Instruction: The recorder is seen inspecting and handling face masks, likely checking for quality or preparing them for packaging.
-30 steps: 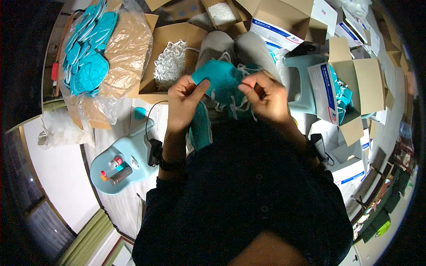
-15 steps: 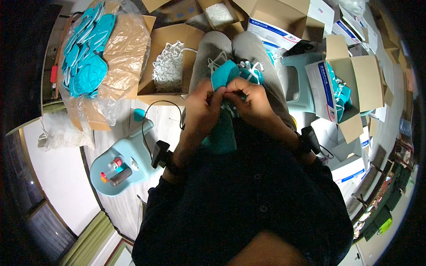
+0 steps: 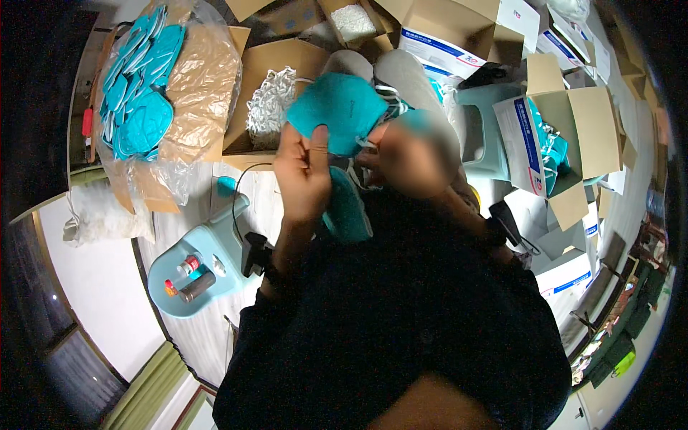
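Teal mask [image 3: 340, 107] sits over the person's knees [image 3: 403, 75], left hand [image 3: 304, 172] pinching its lower left edge, thumb in front. Right hand [image 3: 416, 158] is at the lower right edge, too blurry to tell its fingers. Strap box [image 3: 290, 54] borders the left side; mask carton [image 3: 591, 132] leaves more room rightward.

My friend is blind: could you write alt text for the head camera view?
A person's left hand holds a teal face mask, the blurred right hand near its lower-right edge. To the left are piled teal masks on clear plastic and an open cardboard box of white cords; to the right, an open carton holds more masks.
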{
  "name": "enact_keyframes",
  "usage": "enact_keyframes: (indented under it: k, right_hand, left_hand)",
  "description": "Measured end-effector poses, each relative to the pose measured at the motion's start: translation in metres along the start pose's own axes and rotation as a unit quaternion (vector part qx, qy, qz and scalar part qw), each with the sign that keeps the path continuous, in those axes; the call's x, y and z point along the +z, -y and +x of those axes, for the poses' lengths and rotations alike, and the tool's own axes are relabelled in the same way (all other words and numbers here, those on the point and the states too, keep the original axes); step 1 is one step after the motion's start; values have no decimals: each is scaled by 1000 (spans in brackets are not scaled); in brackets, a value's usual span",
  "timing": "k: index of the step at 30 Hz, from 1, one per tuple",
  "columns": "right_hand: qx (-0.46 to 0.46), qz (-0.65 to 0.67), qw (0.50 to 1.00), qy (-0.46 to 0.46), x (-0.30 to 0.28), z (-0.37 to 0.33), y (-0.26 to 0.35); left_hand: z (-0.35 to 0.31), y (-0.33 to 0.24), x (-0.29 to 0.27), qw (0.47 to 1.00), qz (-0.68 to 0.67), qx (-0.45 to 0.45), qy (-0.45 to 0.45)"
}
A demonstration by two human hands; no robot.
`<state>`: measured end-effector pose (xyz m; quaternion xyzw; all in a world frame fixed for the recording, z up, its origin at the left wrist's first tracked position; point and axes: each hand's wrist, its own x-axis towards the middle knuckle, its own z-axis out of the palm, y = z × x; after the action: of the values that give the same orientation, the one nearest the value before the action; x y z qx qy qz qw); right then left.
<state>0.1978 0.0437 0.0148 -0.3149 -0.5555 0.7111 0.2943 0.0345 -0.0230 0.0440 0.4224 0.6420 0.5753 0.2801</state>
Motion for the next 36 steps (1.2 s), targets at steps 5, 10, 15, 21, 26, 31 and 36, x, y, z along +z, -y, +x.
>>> enact_keyframes:
  k: [5, 10, 15, 21, 26, 31, 36]
  right_hand:
    - [-41, -138, 989, 14, -5, 2, -3]
    - [-119, -124, 985, -30, -24, 11, -21]
    - [-146, -148, 975, -72, -26, 15, -9]
    - [-170, -217, 939, -205, -52, 24, -3]
    - [-80, -101, 991, 35, -47, 17, 17]
    - [-50, -209, 968, 132, -16, 15, 38]
    - [-75, -63, 977, 189, 7, 21, 42]
  left_hand:
    - [-13, 7, 10, 992, 64, -97, 42]
    - [-9, 2, 0, 977, -189, -97, 21]
    - [-18, -10, -15, 975, -158, -153, 22]
    - [-15, -32, -54, 995, 24, -94, -12]
    - [5, -46, -82, 946, -170, -258, 94]
    - [27, 17, -58, 742, -492, -270, 367]
    - [8, -7, -24, 933, -210, -199, 214]
